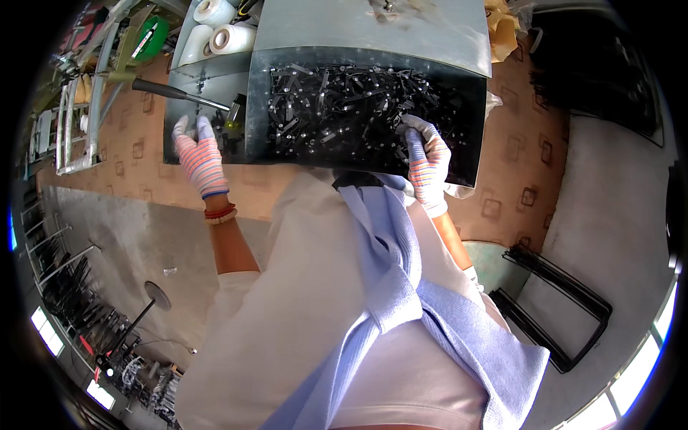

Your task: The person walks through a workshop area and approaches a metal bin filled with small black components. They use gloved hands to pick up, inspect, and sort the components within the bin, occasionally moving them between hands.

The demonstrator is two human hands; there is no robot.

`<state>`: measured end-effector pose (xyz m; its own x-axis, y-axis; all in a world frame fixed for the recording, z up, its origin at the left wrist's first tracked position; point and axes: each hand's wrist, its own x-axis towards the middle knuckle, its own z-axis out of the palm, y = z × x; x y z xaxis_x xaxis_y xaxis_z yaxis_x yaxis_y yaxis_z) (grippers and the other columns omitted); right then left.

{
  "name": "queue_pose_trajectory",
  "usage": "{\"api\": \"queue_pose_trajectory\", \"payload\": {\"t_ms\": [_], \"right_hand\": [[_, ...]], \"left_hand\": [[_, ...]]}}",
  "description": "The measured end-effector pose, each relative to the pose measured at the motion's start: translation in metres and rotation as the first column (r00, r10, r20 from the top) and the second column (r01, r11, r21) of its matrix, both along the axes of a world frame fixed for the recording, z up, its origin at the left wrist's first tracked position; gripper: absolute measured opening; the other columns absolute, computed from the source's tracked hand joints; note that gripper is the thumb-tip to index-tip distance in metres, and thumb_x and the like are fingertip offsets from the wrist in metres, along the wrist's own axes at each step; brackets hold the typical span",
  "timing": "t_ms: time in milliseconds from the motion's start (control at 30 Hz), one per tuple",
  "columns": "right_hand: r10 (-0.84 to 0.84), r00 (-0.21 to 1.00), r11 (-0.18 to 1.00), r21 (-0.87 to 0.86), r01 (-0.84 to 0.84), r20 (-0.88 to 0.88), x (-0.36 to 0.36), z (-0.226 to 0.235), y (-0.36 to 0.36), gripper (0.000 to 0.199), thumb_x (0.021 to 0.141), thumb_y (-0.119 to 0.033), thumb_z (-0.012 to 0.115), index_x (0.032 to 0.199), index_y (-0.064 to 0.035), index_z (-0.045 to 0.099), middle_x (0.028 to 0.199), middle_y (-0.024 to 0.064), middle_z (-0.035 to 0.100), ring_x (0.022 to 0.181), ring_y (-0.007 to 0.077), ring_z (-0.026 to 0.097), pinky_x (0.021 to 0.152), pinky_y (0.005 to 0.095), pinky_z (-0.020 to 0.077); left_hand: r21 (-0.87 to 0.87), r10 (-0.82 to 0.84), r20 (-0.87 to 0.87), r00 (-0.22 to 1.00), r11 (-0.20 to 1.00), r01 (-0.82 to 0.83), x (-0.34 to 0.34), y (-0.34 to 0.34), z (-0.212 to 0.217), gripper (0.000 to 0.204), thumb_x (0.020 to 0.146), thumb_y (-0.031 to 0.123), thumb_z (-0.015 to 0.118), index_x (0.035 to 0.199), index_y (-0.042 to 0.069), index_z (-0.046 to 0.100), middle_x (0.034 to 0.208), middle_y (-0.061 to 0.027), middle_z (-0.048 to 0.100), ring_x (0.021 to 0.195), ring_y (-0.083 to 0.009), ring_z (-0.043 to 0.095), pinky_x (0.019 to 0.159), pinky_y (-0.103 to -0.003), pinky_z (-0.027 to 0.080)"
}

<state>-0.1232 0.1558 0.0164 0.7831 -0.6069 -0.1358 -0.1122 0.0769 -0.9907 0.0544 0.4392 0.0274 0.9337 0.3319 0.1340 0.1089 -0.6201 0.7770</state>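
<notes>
A metal tray point(469, 132) holds a heap of small black metal parts point(337, 107). My right hand point(428, 161), in a striped knit glove, reaches over the right part of the heap. Its thumb and fingers are pinched together at the parts, and what they hold is too small to make out. Over the front of the narrower left compartment point(208, 84) is my left hand point(202, 165), gloved alike, its fingers apart and holding nothing. Just beyond it a hammer point(179, 93) with a dark handle lies across that compartment, its head against the divider.
Rolls of clear film point(233, 39) stand behind the left compartment. A grey metal sheet point(373, 29) rises behind the parts. Patterned brown covering point(519, 143) extends on both sides. Black rectangular frames point(573, 294) lie at the lower right; a metal rack point(89, 129) stands at the left.
</notes>
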Motion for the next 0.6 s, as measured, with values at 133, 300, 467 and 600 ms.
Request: {"api": "queue_pose_trajectory", "payload": {"t_ms": [133,300,467,600], "right_hand": [[0.053,0.997,0.999,0.015,-0.052,-0.065,0.002,-0.002,-0.001,0.019,0.085,-0.001,0.054,0.103,0.0006,0.060,0.089,0.0084,0.065,0.081,0.0076,0.056,0.076,0.0204,0.0435],[0.161,0.915,0.930,-0.254,-0.266,-0.369,0.007,-0.002,-0.007,0.020,0.081,-0.011,0.057,0.100,-0.0037,0.061,0.094,0.0173,0.062,0.085,0.0245,0.060,0.078,0.0292,0.0450],[0.046,0.921,0.577,-0.742,-0.341,-0.387,0.009,-0.012,0.001,0.034,0.077,-0.009,0.054,0.111,-0.0104,0.055,0.106,0.0154,0.058,0.101,0.0364,0.052,0.088,0.0401,0.0430],[0.077,0.849,0.610,-0.649,-0.455,-0.522,0.010,-0.013,-0.005,0.033,0.075,-0.004,0.051,0.108,-0.0099,0.058,0.103,0.0162,0.060,0.098,0.0362,0.054,0.085,0.0399,0.0449]], "left_hand": [[0.000,-0.454,0.044,0.890,0.891,0.455,-0.015,-0.054,0.005,0.028,0.086,0.019,0.058,0.111,0.006,0.053,0.092,-0.0048,0.058,0.075,-0.0107,0.053,0.065,-0.024,0.046],[0.228,-0.822,-0.420,0.385,0.315,0.921,-0.043,-0.127,0.000,0.043,0.080,0.030,0.061,0.115,0.006,0.051,0.110,-0.0148,0.057,0.100,-0.0269,0.057,0.088,-0.036,0.044],[0.387,-0.628,-0.700,0.339,0.065,0.920,-0.062,-0.158,-0.004,0.071,0.073,0.035,0.066,0.133,0.011,0.035,0.122,-0.0204,0.048,0.110,-0.0333,0.050,0.092,-0.039,0.041],[0.412,-0.669,-0.640,0.379,0.118,0.904,-0.040,-0.160,-0.016,0.047,0.068,0.019,0.069,0.111,0.012,0.051,0.102,-0.0128,0.059,0.095,-0.0301,0.057,0.080,-0.039,0.048]]}}
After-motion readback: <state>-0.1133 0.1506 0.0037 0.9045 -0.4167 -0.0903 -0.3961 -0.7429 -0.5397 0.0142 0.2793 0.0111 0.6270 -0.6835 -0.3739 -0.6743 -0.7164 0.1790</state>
